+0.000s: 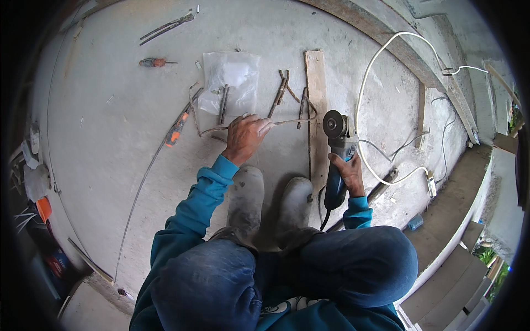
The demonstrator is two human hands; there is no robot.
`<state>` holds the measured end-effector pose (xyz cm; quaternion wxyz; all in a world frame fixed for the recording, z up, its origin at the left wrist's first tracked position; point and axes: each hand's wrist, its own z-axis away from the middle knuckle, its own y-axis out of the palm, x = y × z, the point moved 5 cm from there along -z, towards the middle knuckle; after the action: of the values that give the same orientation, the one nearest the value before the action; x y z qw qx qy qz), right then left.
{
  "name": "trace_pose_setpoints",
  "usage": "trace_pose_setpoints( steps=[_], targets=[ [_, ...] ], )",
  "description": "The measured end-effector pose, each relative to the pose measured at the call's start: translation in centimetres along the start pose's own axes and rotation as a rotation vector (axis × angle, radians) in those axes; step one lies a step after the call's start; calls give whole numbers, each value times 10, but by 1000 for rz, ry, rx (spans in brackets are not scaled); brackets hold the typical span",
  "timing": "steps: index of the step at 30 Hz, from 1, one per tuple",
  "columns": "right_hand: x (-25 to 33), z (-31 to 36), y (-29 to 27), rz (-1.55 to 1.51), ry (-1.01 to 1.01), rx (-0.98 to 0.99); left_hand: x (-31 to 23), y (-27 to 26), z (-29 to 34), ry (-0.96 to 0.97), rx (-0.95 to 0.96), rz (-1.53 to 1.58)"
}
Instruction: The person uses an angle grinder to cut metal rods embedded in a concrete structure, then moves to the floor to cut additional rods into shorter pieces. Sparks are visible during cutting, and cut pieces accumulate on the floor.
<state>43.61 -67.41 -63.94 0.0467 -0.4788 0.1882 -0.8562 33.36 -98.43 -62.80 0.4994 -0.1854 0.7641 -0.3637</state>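
My left hand [244, 138] is closed around a bent rusty steel rod [290, 121], which reaches right across a wooden plank [316, 71] on the floor. In my right hand [351, 174] is an angle grinder [338, 160] with a blue body and a dark round disc. The disc is just right of the plank, close to the rod's bent end but seemingly apart from it. Whether it spins I cannot tell. Several short rusty rod pieces [223, 103] lie beyond my left hand, one of them on a see-through plastic bag [234, 69].
Left of the rods lies an orange-and-black handled tool [175, 129]; farther off are a screwdriver [154, 62] and long-handled pincers [168, 27]. A white cable [361, 99] loops on the right. My boots [245, 196] stand close below the rod.
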Motion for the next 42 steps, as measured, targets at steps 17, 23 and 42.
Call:
trace_pose_setpoints(
  steps=[17,23,42],
  targets=[
    [10,-45,-7,231,-60,92,15,-3,-11,-55,168,29],
    [3,-53,-10,233,-52,88,20,-2,-11,-55,175,32],
    [13,-63,-4,187,-52,240,21,-5,-7,1,113,71]
  ],
)
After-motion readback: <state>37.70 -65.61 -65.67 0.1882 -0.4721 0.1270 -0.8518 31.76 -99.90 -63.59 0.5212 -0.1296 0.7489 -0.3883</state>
